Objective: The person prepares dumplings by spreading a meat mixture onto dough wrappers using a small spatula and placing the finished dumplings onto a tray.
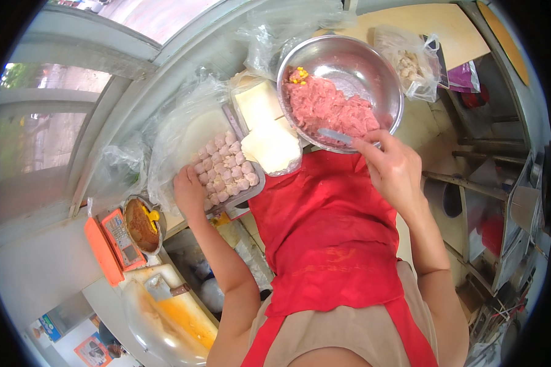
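My right hand [390, 167] grips a flat spreader [334, 136], its narrow grey blade lying over the near rim of a large steel bowl [349, 46]. Pink minced meat [326, 103] fills part of that bowl, and a small clump of yellow corn kernels [298, 75] sits at its left side. My left hand [189, 189] is at the left edge of a tray [255, 190] with rows of small wrapped dumplings [222, 165]. Its fingertips are partly hidden, so whether they hold a dumpling does not show. Between tray and bowl lie pale square dough wrappers [273, 142] on plastic.
Clear plastic bags [179, 110] crowd the back and left. A bowl of brown filling with a yellow spoon [154, 215] stands beside an orange calculator-like device [123, 238]. At lower left, a cleaver [158, 286] lies near a plastic-covered container [151, 330]. A knotted bag [411, 64] sits right of the steel bowl.
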`<action>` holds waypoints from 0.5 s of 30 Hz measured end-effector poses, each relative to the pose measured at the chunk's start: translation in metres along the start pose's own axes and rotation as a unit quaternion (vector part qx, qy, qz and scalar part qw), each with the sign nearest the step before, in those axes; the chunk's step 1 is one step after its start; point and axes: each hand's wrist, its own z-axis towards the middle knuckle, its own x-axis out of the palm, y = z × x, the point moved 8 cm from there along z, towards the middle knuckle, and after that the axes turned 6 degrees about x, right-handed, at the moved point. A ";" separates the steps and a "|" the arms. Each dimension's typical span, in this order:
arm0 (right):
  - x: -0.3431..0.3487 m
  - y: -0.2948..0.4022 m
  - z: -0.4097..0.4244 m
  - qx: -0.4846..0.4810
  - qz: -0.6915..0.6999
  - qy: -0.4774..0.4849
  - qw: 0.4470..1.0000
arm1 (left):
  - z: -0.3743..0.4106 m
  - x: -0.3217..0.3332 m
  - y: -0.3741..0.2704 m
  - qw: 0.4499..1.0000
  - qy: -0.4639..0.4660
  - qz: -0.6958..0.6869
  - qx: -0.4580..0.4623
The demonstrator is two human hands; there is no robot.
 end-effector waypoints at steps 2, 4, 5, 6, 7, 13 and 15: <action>0.002 -0.009 0.001 0.023 -0.053 0.005 0.998 | -0.004 -0.011 -0.030 0.993 -0.053 0.104 0.013; 0.004 -0.007 0.003 0.009 -0.066 0.014 0.998 | -0.005 -0.026 -0.073 0.988 -0.111 0.057 0.090; 0.005 -0.006 0.004 0.001 -0.072 0.018 0.997 | -0.007 -0.031 -0.095 0.981 -0.140 0.034 0.127; 0.008 -0.004 0.005 -0.005 -0.079 0.021 0.997 | -0.009 -0.027 -0.113 0.980 -0.116 -0.023 0.157; 0.011 -0.003 0.005 -0.010 -0.087 0.024 0.996 | -0.012 -0.020 -0.133 0.974 -0.091 -0.081 0.189; 0.033 -0.002 0.007 -0.025 -0.125 0.030 0.991 | -0.040 0.017 -0.235 0.933 0.058 -0.253 0.249; 0.037 -0.004 0.007 -0.005 -0.119 0.059 0.991 | -0.042 0.024 -0.240 0.940 0.051 -0.226 0.249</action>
